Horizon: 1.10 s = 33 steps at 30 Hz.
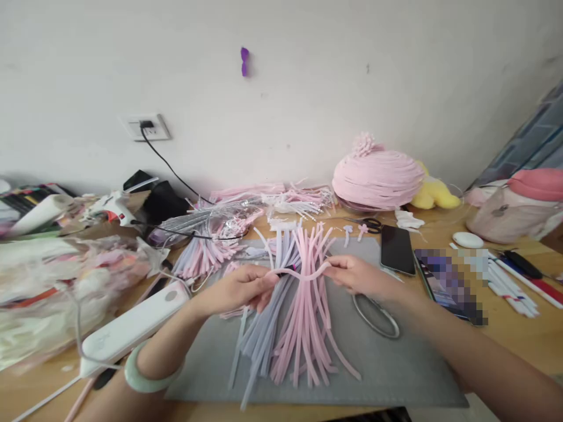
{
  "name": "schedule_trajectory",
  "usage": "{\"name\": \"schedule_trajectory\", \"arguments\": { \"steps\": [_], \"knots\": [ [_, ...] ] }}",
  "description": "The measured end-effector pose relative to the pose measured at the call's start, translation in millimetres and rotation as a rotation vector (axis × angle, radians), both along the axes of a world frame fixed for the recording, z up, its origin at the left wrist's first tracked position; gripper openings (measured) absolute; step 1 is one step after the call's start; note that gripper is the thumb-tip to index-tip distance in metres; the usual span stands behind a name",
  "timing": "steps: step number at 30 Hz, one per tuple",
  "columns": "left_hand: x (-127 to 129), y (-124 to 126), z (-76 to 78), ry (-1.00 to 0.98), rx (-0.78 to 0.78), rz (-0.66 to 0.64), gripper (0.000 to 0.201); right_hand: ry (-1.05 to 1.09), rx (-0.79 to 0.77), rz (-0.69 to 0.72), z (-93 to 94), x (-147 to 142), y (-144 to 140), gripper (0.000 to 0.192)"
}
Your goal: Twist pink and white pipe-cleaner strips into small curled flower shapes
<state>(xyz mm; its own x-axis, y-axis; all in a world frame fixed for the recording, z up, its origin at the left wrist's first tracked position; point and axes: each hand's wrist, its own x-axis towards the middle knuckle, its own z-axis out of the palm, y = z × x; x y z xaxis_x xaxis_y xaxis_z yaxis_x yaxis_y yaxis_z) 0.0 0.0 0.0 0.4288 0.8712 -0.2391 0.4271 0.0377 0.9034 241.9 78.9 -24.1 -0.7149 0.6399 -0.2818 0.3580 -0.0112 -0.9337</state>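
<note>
A single pink pipe cleaner is stretched sideways between my hands and sags slightly in the middle. My left hand pinches its left end, and my right hand pinches the right end between thumb and fingers. Beneath it lies a bundle of pink pipe cleaners, fanned out at both ends. To its left is a lavender bundle, close under my left fingers. Both bundles rest on a grey cutting mat. A small dark item with a magenta tip, partly hidden, shows beside my left fingertips.
A silver metal loop lies by my right wrist, with a black phone and a lit phone farther right. Left are a white power strip, plastic bags and a glue gun. Behind sits a pink dome.
</note>
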Motion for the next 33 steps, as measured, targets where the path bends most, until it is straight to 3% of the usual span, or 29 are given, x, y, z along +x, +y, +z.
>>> {"name": "schedule_trajectory", "arguments": {
  "steps": [8, 14, 17, 20, 23, 25, 29, 33],
  "knots": [
    [-15, 0, -21.6, -0.317, -0.079, 0.408, 0.039, -0.139, 0.184, 0.145, 5.4, 36, 8, 0.046],
    [-20, 6, -35.0, -0.312, -0.068, 0.49, 0.036, -0.24, 0.257, 0.15, 2.6, 56, 5, 0.048],
    [-6, 6, -33.5, -0.259, 0.008, 0.544, 0.035, -0.294, 0.425, 0.113, -0.1, 53, 0, 0.042],
    [27, 2, -30.0, -0.164, 0.033, 0.517, 0.033, -0.352, 0.695, -0.008, 3.5, 39, -12, 0.035],
    [62, -2, -29.3, -0.097, 0.085, 0.401, 0.035, -0.307, 0.929, -0.129, 11.2, 15, -28, 0.047],
    [77, -3, -30.2, -0.045, 0.197, 0.352, 0.039, -0.225, 0.929, -0.023, 14.3, -2, -37, 0.059],
    [79, -2, -31.2, 0.075, 0.372, 0.354, 0.039, -0.116, 0.776, 0.033, 10.0, -28, -40, 0.036],
    [65, 0, -30.9, 0.211, 0.497, 0.294, 0.038, -0.085, 0.844, 0.006, -1.2, -35, -36, 0.024]
  ]
}}
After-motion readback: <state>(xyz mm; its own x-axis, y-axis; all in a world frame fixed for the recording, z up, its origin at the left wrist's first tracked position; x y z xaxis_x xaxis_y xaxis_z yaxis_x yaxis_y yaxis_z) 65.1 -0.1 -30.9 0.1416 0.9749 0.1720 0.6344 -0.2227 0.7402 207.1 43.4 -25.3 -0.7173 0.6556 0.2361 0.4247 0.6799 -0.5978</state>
